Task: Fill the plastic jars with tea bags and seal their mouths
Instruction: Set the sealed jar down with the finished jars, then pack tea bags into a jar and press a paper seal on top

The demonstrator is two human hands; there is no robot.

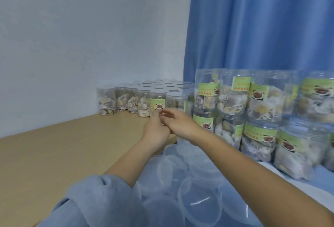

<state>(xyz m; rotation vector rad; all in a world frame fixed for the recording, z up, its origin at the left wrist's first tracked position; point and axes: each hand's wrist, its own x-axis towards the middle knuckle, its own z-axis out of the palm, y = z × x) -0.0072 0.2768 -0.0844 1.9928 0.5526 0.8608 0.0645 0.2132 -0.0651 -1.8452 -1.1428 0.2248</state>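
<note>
showing, head view: left hand and right hand meeting just in front of the capped jars at the desk corner, fingers curled together; whether either grip holds anything cannot be told. stacked jars of tea bags, green-labelled and lying on their sides, right of the capped jars. loose clear lids heaped nearer the camera, under the forearms. blue curtain behind the stack.

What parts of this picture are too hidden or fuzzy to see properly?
Head view only:
- What the left hand and right hand hold, if anything: motion blur.
- Red writing on the green jar labels: too small, blurred.
- Rear clear plastic jars with silver lids: hidden behind the front row.
- Clear round plastic lids: cut off at the bottom.
</note>
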